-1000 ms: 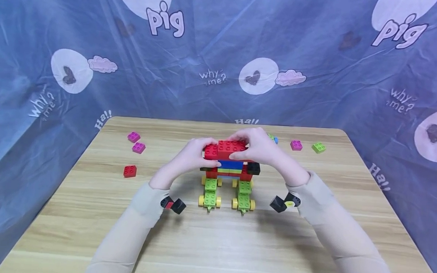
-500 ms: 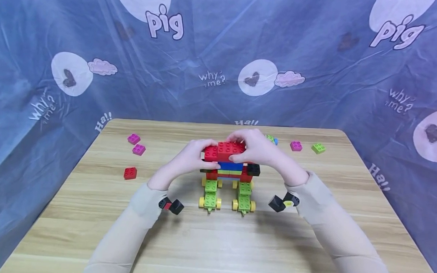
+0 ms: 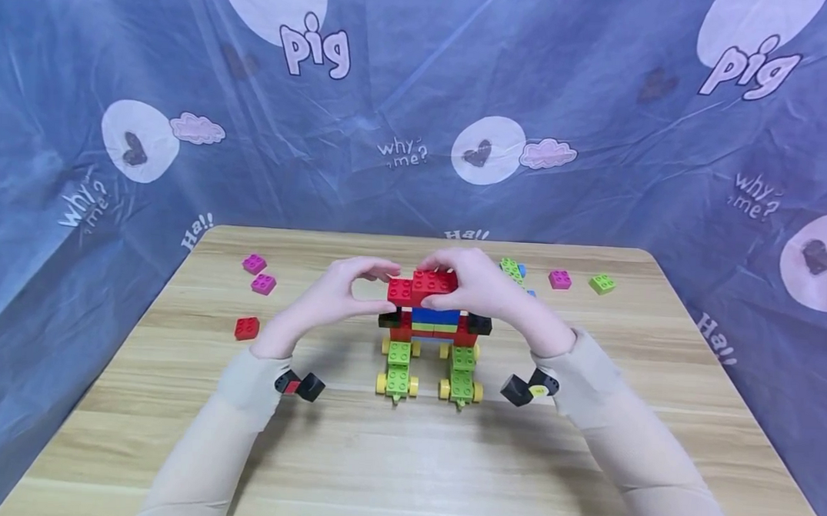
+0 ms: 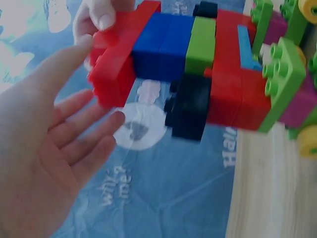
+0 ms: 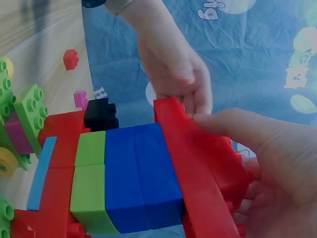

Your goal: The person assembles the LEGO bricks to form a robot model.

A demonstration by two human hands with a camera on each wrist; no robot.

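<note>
A toy brick build stands on two green wheeled bases (image 3: 397, 377) with yellow wheels. Its middle stacks red, lime green and blue bricks (image 3: 435, 317), with a black brick (image 4: 190, 106) jutting from each side. Across the top lie red bricks (image 3: 400, 290), a further red brick (image 3: 426, 285) rising above them. My right hand (image 3: 481, 286) grips this upper red brick between thumb and fingers. My left hand (image 3: 336, 295) is at the left end of the red top, thumb and fingers spread apart and holding nothing; the left wrist view shows its thumb tip close to the red bricks.
On the table (image 3: 405, 458), two magenta bricks (image 3: 259, 274) and one red brick (image 3: 247, 328) lie to the left. A green and blue piece (image 3: 513, 269), a magenta brick (image 3: 560, 279) and a lime green brick (image 3: 602, 283) lie back right. Printed blue cloth (image 3: 420, 97) surrounds the table.
My left hand has loosened from the red top and drawn back to the left. My right hand has shifted slightly left on the upper red brick. The build stays in place.
</note>
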